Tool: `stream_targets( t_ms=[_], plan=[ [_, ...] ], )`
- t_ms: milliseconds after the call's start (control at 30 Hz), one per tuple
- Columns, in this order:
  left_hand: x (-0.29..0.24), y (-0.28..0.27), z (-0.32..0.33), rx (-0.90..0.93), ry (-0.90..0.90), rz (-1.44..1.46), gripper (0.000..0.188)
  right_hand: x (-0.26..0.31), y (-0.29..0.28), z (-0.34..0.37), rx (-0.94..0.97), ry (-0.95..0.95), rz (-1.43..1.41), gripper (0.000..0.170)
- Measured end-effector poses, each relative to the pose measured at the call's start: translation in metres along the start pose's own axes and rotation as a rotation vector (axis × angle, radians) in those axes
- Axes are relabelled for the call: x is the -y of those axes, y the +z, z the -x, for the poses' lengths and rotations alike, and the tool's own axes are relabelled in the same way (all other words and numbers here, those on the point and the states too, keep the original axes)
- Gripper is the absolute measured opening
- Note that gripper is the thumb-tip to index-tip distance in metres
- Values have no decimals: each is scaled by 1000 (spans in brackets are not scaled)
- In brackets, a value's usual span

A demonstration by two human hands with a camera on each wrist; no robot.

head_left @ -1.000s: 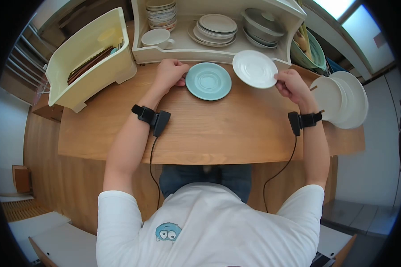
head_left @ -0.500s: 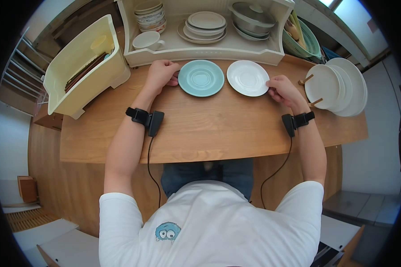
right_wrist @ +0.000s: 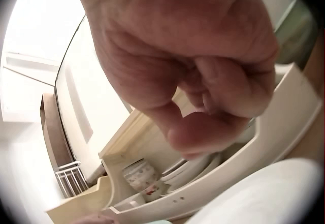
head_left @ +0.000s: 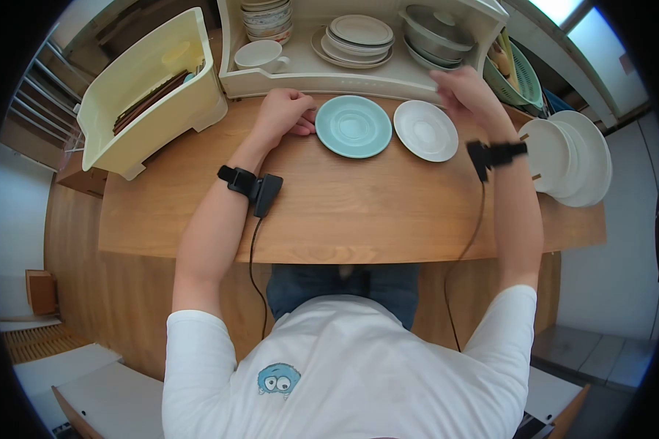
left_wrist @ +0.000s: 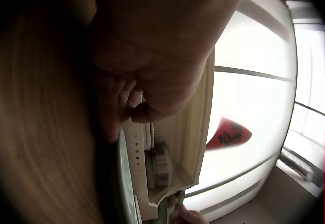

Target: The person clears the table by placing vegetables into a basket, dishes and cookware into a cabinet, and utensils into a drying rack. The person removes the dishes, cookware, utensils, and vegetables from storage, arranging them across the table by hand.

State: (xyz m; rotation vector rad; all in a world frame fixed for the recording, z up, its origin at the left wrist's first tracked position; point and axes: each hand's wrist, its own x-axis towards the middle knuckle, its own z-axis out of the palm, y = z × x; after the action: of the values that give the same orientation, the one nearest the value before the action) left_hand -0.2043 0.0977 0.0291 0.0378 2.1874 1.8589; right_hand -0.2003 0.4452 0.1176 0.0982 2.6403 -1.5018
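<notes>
Turquoise plate (head_left: 353, 126); left fingers (head_left: 304, 130) just beside

Pale blue-green plate (head_left: 354, 126): round, face up, faint concentric rings about a shallow centre, lying flat on the wooden tabletop (head_left: 344, 212) near its far edge. White plate (head_left: 426, 131), a little smaller in view, glossy, ringed at centre, also face up and flat, just beside it on the right.

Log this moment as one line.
left hand: at edge of teal plate | right hand: empty, near shelf | white plate: on table
</notes>
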Motion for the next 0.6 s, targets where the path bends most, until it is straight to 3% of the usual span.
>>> stream_targets(
  t_ms=[167, 233, 300, 367, 600],
  plan=[
    [-2, 0, 3, 114, 32, -45, 22, 22, 52, -98, -47, 80, -27, 35],
    [-5, 0, 4, 174, 36, -82, 23, 17, 70, -131, -125, 60, -248, 34],
    [-4, 1, 2, 156, 39, -69, 22, 19, 76, -144, -157, 125, -264, 31],
    [-4, 1, 2, 164, 43, -76, 22, 18, 76, -147, -196, 62, -42, 32],
    [4, 0, -6, 37, 57, -37, 18, 17, 65, -149, -144, 152, -245, 14]
  ],
)
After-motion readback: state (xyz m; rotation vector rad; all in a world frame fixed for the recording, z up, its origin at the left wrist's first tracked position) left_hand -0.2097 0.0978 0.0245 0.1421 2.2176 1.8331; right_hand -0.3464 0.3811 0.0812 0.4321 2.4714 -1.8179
